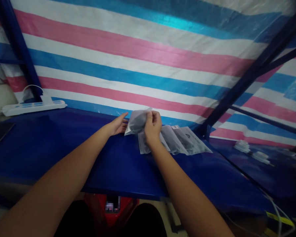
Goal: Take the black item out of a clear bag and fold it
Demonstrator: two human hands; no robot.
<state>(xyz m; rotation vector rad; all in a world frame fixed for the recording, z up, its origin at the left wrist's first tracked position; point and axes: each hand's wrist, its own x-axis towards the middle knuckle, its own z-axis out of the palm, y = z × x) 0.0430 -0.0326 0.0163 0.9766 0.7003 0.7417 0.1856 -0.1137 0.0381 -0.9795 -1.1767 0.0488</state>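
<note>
A frosted plastic bag (pixel 137 121) with something dark inside is pinched by its right side in my right hand (pixel 153 126), raised above the blue table. My left hand (pixel 118 125) is just left of the bag, fingers stretched and apart, with no grip on it that I can see. Beneath and to the right of my right hand lies an overlapping row of several similar frosted bags (pixel 191 141), with dark contents showing through. My right wrist covers part of that row.
A white power strip (pixel 34 107) with a plug sits at the table's (pixel 64 138) back left, near a dark flat object (pixel 0 135). Striped sheeting (pixel 128 62) hangs behind, between blue metal posts. White items (pixel 251 153) lie on the right-hand table. Below the front edge is a red stool (pixel 111 217).
</note>
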